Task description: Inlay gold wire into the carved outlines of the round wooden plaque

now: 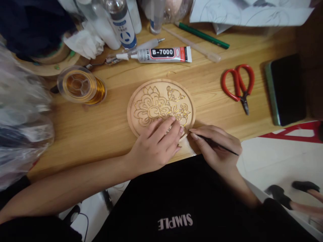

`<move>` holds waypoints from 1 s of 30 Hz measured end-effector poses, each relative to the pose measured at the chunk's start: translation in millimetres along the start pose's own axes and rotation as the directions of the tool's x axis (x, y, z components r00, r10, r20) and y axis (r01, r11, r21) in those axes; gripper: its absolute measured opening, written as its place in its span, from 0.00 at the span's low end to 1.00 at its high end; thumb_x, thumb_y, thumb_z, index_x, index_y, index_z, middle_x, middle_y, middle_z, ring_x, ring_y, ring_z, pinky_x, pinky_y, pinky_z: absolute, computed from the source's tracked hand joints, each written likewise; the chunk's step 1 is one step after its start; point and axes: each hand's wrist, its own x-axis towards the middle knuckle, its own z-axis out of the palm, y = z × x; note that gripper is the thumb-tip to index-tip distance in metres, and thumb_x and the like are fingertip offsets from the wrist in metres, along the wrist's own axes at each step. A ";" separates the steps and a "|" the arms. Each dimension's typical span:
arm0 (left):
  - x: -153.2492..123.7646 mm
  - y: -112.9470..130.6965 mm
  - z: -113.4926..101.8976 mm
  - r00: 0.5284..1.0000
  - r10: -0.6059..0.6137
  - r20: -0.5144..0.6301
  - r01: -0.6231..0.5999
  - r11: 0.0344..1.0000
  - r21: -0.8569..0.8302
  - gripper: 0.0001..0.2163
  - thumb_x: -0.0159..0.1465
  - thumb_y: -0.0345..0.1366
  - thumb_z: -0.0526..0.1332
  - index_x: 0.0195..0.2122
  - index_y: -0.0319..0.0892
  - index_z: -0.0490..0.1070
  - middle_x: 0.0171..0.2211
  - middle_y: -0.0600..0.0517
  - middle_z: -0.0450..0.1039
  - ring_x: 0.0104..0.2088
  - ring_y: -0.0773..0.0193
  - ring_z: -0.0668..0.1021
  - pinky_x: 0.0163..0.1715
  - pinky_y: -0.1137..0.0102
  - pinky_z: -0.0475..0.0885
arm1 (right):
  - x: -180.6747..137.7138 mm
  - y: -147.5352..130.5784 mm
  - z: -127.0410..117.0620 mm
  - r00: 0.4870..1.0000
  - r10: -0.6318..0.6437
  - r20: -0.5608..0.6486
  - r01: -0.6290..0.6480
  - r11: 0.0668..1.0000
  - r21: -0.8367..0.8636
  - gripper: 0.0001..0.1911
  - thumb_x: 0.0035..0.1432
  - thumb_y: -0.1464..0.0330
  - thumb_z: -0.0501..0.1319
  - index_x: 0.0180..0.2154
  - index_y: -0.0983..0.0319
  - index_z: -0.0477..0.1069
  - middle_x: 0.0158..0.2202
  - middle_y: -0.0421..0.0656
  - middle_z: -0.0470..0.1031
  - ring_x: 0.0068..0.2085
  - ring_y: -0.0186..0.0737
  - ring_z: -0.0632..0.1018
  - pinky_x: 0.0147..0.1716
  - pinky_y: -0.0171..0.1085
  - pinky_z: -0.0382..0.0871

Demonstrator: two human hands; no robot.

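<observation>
A round wooden plate (pixel 131 125) with a raised rim lies near the table's front edge. Gold wire outlines on it form a large flower (pixel 153 104), a small animal-like figure (pixel 175 94) and smaller blossoms. My left hand (pixel 157 146) rests on the plate's lower part, fingers stretched out and covering some of the pattern. Pinched in my right hand (pixel 219 144) is a thin black pointed tool (pixel 214 143), its tip by the plate's lower right rim. Whether the tip grips any wire is too small to tell.
Left stands a spool of gold wire (pixel 80 85). Behind the plate are a B-7000 glue tube (pixel 164 54), a green pencil (pixel 203 35), a dropper (pixel 194 43) and a labelled bottle (pixel 123 27). Red-handled pliers (pixel 238 84) and a phone (pixel 286 89) lie right.
</observation>
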 end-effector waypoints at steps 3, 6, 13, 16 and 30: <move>0.0 0.3 -0.3 1.000 -0.003 -0.014 0.003 1.000 0.008 0.15 0.68 0.38 0.58 0.49 0.30 0.72 0.50 0.42 0.75 0.52 0.50 0.76 0.50 0.58 0.72 | 0.0 0.1 -0.6 1.000 0.004 0.016 -0.004 1.000 0.003 0.16 0.53 0.79 0.65 0.41 0.56 0.77 0.34 0.40 0.80 0.34 0.36 0.79 0.34 0.37 0.75; -0.9 0.9 -0.2 0.999 -0.020 -0.038 0.021 0.999 0.025 0.15 0.67 0.37 0.59 0.48 0.29 0.73 0.49 0.41 0.76 0.52 0.50 0.76 0.50 0.57 0.72 | 0.2 -0.2 -0.9 1.000 -0.006 0.014 0.006 1.000 0.007 0.16 0.53 0.79 0.65 0.41 0.56 0.77 0.35 0.40 0.80 0.35 0.36 0.79 0.35 0.37 0.76; -1.9 1.7 -0.5 0.999 -0.007 -0.045 0.007 1.000 -0.001 0.18 0.67 0.41 0.59 0.52 0.32 0.71 0.48 0.43 0.76 0.51 0.50 0.76 0.50 0.57 0.71 | -0.2 0.1 -0.1 1.000 -0.024 0.009 0.024 1.000 0.002 0.16 0.53 0.80 0.65 0.41 0.57 0.76 0.35 0.40 0.80 0.35 0.35 0.79 0.36 0.37 0.76; -0.9 1.5 0.1 1.000 -0.020 -0.023 0.020 1.000 -0.015 0.18 0.67 0.42 0.59 0.52 0.33 0.71 0.49 0.41 0.75 0.52 0.49 0.75 0.51 0.56 0.70 | -0.7 0.3 0.1 0.999 -0.032 0.003 0.032 0.999 -0.010 0.15 0.53 0.79 0.65 0.41 0.58 0.76 0.35 0.40 0.80 0.35 0.35 0.79 0.37 0.37 0.76; 0.3 3.0 0.2 0.999 -0.042 0.022 0.041 0.999 0.018 0.19 0.68 0.44 0.56 0.52 0.34 0.71 0.51 0.41 0.74 0.53 0.49 0.74 0.52 0.56 0.69 | -0.4 -1.0 0.7 0.999 -0.032 -0.001 0.032 0.999 -0.018 0.15 0.53 0.80 0.65 0.41 0.58 0.76 0.35 0.40 0.79 0.35 0.34 0.78 0.37 0.35 0.75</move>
